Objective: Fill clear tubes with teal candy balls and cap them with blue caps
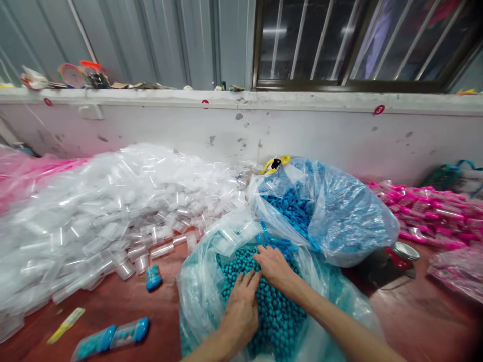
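Left hand (241, 307) and right hand (275, 266) touch teal beads (277, 317), heaped lengthwise away from the person, in an upward-opening plastic bag (199, 286); whether they grasp any, I cannot tell. A red sticker (379, 109) reads "3".

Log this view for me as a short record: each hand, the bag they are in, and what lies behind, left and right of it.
Left hand: on the teal beads, fingers bent; grip unclear
Right hand: at the beads' far side, beside loose blue pieces; grip unclear
Bag: open clear bag around the beads
Behind: second clear bag, blue parts inside
Left: heap of clear containers
Near left: two blue-capped containers end to end; yellow strip
Right: pile of pink pieces
Surface: red tabletop
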The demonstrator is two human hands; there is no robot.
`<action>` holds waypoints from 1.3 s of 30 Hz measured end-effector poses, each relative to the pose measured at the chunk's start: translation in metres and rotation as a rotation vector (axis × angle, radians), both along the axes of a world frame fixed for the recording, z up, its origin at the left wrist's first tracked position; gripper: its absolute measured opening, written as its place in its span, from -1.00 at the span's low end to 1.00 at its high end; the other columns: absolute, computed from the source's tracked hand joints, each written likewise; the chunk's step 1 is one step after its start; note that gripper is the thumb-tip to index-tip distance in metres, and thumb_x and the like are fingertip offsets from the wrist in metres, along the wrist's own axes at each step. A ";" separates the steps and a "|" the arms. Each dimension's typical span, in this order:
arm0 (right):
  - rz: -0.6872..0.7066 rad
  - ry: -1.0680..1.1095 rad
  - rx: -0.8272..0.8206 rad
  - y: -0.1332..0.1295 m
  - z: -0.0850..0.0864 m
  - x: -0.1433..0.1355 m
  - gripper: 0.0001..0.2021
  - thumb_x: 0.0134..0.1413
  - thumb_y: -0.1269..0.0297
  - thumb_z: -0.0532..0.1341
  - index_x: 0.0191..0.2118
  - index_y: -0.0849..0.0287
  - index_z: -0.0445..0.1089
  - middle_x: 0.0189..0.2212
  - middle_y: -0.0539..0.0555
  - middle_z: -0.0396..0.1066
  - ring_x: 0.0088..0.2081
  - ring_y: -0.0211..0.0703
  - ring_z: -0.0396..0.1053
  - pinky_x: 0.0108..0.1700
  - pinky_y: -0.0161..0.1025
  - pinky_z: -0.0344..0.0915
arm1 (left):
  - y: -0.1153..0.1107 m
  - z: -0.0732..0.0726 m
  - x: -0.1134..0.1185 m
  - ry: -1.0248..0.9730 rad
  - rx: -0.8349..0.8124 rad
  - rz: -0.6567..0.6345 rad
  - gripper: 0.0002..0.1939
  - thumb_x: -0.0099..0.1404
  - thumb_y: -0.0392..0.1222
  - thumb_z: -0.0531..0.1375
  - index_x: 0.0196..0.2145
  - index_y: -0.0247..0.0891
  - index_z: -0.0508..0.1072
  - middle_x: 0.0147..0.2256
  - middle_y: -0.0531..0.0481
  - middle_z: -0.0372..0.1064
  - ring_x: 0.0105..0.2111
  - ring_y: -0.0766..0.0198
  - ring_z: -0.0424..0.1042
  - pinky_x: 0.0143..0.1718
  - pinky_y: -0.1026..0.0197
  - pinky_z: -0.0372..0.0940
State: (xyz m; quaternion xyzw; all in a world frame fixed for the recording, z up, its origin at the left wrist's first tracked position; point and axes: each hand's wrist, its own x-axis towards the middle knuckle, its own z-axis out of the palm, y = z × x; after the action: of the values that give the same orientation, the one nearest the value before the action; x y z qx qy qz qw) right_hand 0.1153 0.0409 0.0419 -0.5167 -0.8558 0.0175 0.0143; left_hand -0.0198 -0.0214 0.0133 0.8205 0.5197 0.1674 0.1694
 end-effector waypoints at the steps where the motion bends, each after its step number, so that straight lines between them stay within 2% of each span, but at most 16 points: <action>1: 0.012 0.021 -0.003 0.003 0.000 -0.008 -0.82 0.09 0.44 0.00 -0.33 0.17 0.34 -0.29 0.14 0.31 -0.28 -0.10 0.27 -0.33 -0.25 0.16 | 0.000 -0.001 -0.006 0.056 0.026 0.041 -0.44 0.13 -0.45 -0.10 0.11 -0.27 0.13 0.10 -0.11 0.12 0.10 0.13 0.06 0.12 0.05 -0.01; 4: 0.091 0.083 -0.031 0.014 -0.005 -0.040 -0.85 0.09 0.39 0.03 -0.25 0.14 0.31 -0.24 0.11 0.31 -0.24 -0.12 0.28 -0.28 -0.26 0.19 | 0.004 -0.002 -0.030 0.314 0.123 0.192 -0.45 0.12 -0.48 -0.10 0.07 -0.24 0.21 0.07 -0.17 0.17 0.11 -0.06 0.04 0.07 -0.15 -0.03; 6: 0.100 0.125 -0.039 0.021 -0.012 -0.058 -0.82 0.10 0.41 0.01 -0.20 0.18 0.28 -0.18 0.15 0.29 -0.17 -0.08 0.27 -0.23 -0.23 0.20 | 0.009 -0.002 -0.043 0.465 0.163 0.238 -0.45 0.13 -0.51 -0.13 0.04 -0.24 0.25 0.05 -0.20 0.20 0.10 -0.09 0.05 0.07 -0.19 -0.05; 9: 0.078 0.194 -0.062 0.030 -0.022 -0.065 -0.78 0.10 0.48 -0.05 -0.19 0.26 0.27 -0.19 0.21 0.31 -0.19 -0.07 0.29 -0.21 -0.19 0.21 | 0.017 0.001 -0.052 0.544 0.156 0.142 -0.48 0.16 -0.51 -0.15 0.04 -0.29 0.25 0.02 -0.26 0.21 0.08 -0.06 0.10 0.07 -0.16 -0.04; 11: 0.076 0.249 -0.091 0.033 -0.024 -0.054 -0.80 0.08 0.47 -0.03 -0.21 0.26 0.28 -0.25 0.18 0.35 -0.23 -0.09 0.31 -0.21 -0.20 0.22 | 0.023 0.004 -0.054 0.521 0.123 -0.003 -0.53 0.16 -0.48 -0.11 0.01 -0.30 0.26 -0.01 -0.27 0.22 0.06 -0.07 0.12 0.03 -0.15 0.02; 14: 0.084 0.352 -0.133 0.028 -0.019 -0.021 -0.83 0.05 0.43 0.03 -0.24 0.22 0.31 -0.30 0.08 0.39 -0.24 -0.15 0.33 -0.20 -0.27 0.23 | 0.034 0.006 -0.060 0.464 0.128 -0.180 -0.58 0.17 -0.47 -0.09 -0.05 -0.26 0.29 -0.06 -0.21 0.25 0.04 0.00 0.14 -0.01 -0.10 0.08; 18: 0.056 0.487 -0.160 0.006 -0.007 0.020 -0.81 0.08 0.43 -0.01 -0.25 0.20 0.31 -0.28 0.04 0.38 -0.23 -0.23 0.32 -0.19 -0.32 0.23 | 0.049 0.009 -0.060 0.457 0.169 -0.218 -0.58 0.21 -0.48 -0.16 -0.07 -0.29 0.29 -0.22 -0.17 0.33 -0.15 0.11 0.28 -0.13 0.03 0.20; 21: -0.034 0.717 -0.213 -0.013 -0.006 0.033 -0.82 0.05 0.38 0.02 -0.24 0.20 0.31 -0.37 0.01 0.38 -0.31 -0.22 0.32 -0.23 -0.30 0.23 | 0.054 0.015 -0.050 0.454 0.186 -0.199 -0.55 0.22 -0.46 -0.17 0.02 -0.29 0.22 -0.26 -0.16 0.35 -0.26 0.13 0.32 -0.23 0.08 0.24; 24: -0.169 1.009 -0.285 -0.030 -0.011 0.030 -0.84 0.01 0.31 0.05 -0.25 0.18 0.28 -0.47 -0.05 0.34 -0.42 -0.25 0.32 -0.31 -0.31 0.24 | 0.051 0.021 -0.032 0.326 0.196 -0.143 -0.57 0.22 -0.44 -0.15 -0.02 -0.24 0.27 -0.27 -0.11 0.36 -0.23 0.16 0.31 -0.16 0.11 0.21; 26: -0.238 1.177 -0.370 -0.040 -0.016 0.021 -0.87 0.01 0.27 0.04 -0.32 0.17 0.25 -0.50 -0.08 0.32 -0.51 -0.29 0.31 -0.39 -0.33 0.23 | 0.045 0.022 -0.021 0.123 0.161 -0.037 -0.61 0.24 -0.37 -0.13 -0.03 -0.24 0.28 -0.24 -0.09 0.37 -0.18 0.18 0.30 -0.10 0.13 0.17; 28: -0.287 1.306 -0.486 -0.050 -0.020 0.008 -0.84 0.01 0.19 0.04 -0.36 0.16 0.22 -0.52 -0.08 0.31 -0.60 -0.33 0.29 -0.49 -0.37 0.21 | 0.035 0.022 -0.011 -0.150 0.012 0.027 -0.63 0.27 -0.25 -0.12 0.00 -0.26 0.25 -0.24 -0.07 0.39 -0.19 0.21 0.33 -0.11 0.17 0.19; 30: -0.313 1.370 -0.602 -0.061 -0.024 -0.004 -0.76 0.01 0.08 0.04 -0.37 0.16 0.22 -0.56 -0.10 0.30 -0.67 -0.36 0.25 -0.60 -0.41 0.14 | 0.023 0.022 -0.005 -0.385 -0.177 0.026 -0.61 0.26 -0.14 -0.10 0.01 -0.27 0.21 -0.30 -0.03 0.41 -0.28 0.24 0.37 -0.18 0.22 0.23; 32: -0.305 1.355 -0.679 -0.072 -0.026 -0.013 -0.70 0.04 0.02 0.01 -0.35 0.16 0.24 -0.59 -0.11 0.29 -0.71 -0.37 0.22 -0.67 -0.44 0.06 | 0.011 0.022 -0.003 -0.497 -0.273 0.026 -0.63 0.24 -0.11 -0.07 -0.04 -0.27 0.23 -0.36 0.01 0.42 -0.35 0.25 0.38 -0.24 0.23 0.25; 35: -0.210 1.138 -0.723 -0.080 -0.022 -0.006 -0.73 0.08 0.10 -0.01 -0.40 0.15 0.30 -0.59 -0.11 0.32 -0.71 -0.38 0.20 -0.68 -0.44 0.03 | -0.001 0.024 -0.008 -0.456 -0.289 0.057 -0.75 0.20 -0.16 -0.07 -0.21 -0.25 0.29 -0.40 0.03 0.39 -0.39 0.26 0.36 -0.30 0.24 0.23; 37: -0.188 0.906 -0.584 -0.079 -0.014 0.011 -0.73 0.08 0.20 0.00 -0.52 0.16 0.31 -0.61 -0.08 0.34 -0.65 -0.35 0.23 -0.59 -0.42 0.10 | -0.004 0.025 -0.014 -0.305 -0.309 0.027 -0.81 0.17 -0.21 -0.04 -0.29 -0.24 0.30 -0.44 0.04 0.37 -0.40 0.26 0.34 -0.33 0.25 0.21; 39: -0.247 0.710 -0.326 -0.072 -0.003 0.030 -0.73 0.09 0.26 0.00 -0.54 0.16 0.33 -0.60 -0.05 0.36 -0.52 -0.28 0.30 -0.45 -0.38 0.15 | -0.004 0.024 -0.016 -0.105 -0.322 -0.010 -0.85 0.13 -0.25 -0.01 -0.36 -0.24 0.32 -0.43 0.03 0.37 -0.36 0.24 0.34 -0.31 0.25 0.18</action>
State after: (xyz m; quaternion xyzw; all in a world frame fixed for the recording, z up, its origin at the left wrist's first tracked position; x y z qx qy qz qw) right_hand 0.1451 -0.0310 0.0387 -0.5729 -0.7152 0.3285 0.2286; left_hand -0.0361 -0.0256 0.0375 0.7755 0.5260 0.1236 0.3264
